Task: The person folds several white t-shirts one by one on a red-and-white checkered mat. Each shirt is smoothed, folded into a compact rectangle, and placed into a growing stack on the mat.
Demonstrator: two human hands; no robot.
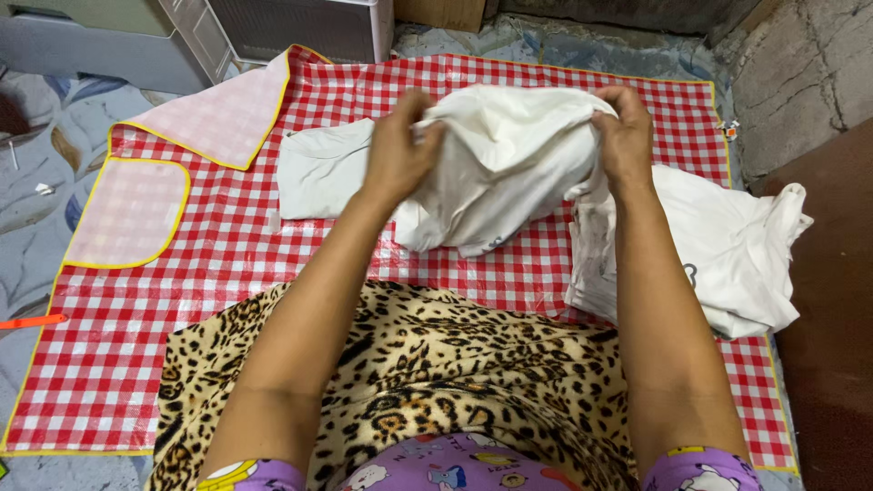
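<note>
White garment (509, 164) hangs bunched between left hand (397, 150) and right hand (626, 136), both clenched on its upper edge

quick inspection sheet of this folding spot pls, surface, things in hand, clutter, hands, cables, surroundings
surface: red and white checked mat with yellow edging, spread on the floor, one corner folded over at upper left; leopard print blanket across the person's lap.
job's things: bunched white garment held up above the mat by both hands.
clutter: folded white cloth lying flat to the left; loose pile of white garments at the right edge; small orange strip on the floor at far left.
grippers: left hand and right hand each grip a side of the garment.
cables: nothing seen.
surroundings: patterned floor covering, white slatted appliance at top, rough grey wall at upper right.
</note>
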